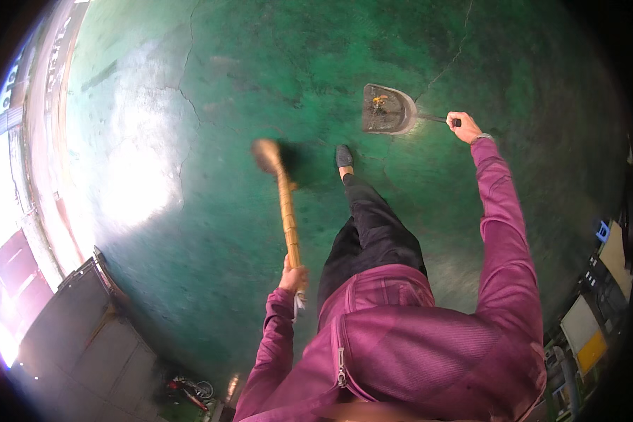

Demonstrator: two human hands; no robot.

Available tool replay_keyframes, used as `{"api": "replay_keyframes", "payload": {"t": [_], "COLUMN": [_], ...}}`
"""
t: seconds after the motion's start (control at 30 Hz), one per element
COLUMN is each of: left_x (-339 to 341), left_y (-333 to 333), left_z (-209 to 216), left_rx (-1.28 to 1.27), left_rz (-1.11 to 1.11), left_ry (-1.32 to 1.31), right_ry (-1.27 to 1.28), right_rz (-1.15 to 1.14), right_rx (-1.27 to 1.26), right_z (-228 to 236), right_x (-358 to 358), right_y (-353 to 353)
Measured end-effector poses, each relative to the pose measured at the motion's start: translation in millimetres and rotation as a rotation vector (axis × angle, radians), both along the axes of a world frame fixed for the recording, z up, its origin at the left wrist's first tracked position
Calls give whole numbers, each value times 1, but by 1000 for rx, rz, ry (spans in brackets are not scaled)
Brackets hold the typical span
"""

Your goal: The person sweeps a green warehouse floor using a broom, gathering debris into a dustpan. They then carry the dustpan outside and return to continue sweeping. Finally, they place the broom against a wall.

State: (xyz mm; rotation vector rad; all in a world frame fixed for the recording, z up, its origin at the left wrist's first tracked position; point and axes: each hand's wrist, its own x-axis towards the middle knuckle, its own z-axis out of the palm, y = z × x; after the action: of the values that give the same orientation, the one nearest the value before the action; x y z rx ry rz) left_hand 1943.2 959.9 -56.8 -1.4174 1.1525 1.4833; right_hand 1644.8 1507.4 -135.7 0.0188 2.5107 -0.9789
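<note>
My left hand is closed around the lower part of a long yellowish broom. The broom's brown head is smeared by motion and sits just above the floor or on it; I cannot tell which. Out to the right, my right hand grips the dark handle of a dustpan. The pan is grey with a pale rim, and its open side faces left. Dark debris with some yellow and orange bits lies inside it. My foot in a dark shoe is between broom and dustpan.
The green floor has long cracks and a bright patch of light at left. A large grey panel or cabinet stands at lower left, near a red wheeled object. Boards and a yellow-and-white panel line the right edge.
</note>
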Motion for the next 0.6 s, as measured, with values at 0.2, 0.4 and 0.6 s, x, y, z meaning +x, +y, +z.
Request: {"api": "replay_keyframes", "payload": {"t": [0.2, 0.4, 0.6], "left_x": [-13, -18, -58], "left_y": [58, 55, 71], "left_z": [34, 101, 69], "left_rx": [107, 351, -47], "left_rz": [-382, -122, -346], "left_ry": [138, 152, 415], "right_ry": [84, 112, 95], "right_rz": [23, 20, 16], "right_rx": [-33, -53, -17], "right_z": [-8, -23, -23], "right_x": [0, -1, 2], "right_y": [4, 18, 20]}}
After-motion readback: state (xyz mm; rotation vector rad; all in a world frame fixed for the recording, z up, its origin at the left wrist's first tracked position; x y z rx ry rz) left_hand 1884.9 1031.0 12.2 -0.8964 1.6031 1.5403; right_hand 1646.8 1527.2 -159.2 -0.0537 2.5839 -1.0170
